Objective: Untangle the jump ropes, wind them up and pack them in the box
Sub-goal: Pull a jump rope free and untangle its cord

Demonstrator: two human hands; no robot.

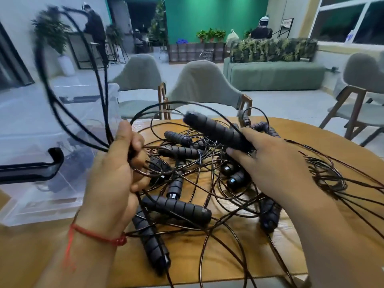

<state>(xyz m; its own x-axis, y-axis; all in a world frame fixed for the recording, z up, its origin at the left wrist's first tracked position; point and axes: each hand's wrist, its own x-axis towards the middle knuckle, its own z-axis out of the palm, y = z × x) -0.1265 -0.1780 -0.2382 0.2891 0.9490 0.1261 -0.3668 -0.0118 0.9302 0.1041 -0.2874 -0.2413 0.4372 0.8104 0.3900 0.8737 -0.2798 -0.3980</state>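
Here, both hands are raised over a tangled heap of jump ropes (182, 150) that lies in the middle of a round wooden tabletop (187, 251). The left hand (116, 173) is closed around a bundle of black cords (52, 96). From the fist these cords rise in long loops up and to the left, blurred at the top. A red string bracelet (97, 235) circles that wrist.

The right hand (276, 165) holds one ribbed black handle (216, 129) by its near end, between thumb and fingers, with the fingers fairly straight. The handle points up and away to the left, lifted clear above the heap. A thin cord arcs over it.

Below, many more ribbed handles lie crossed among thin dark cords. One long handle (176, 206) lies just beside the left wrist, and another (151, 238) runs toward the near edge of the tabletop. On the right a sheaf of thin cords (332, 177) fans out past the right forearm.

The box (31, 129), of clear plastic with a black latch (41, 165), stands on the left of the tabletop, just beside the left hand. What lies inside it cannot be made out.

Beyond the tabletop stand grey-green chairs (199, 82) and a green sofa (274, 73).
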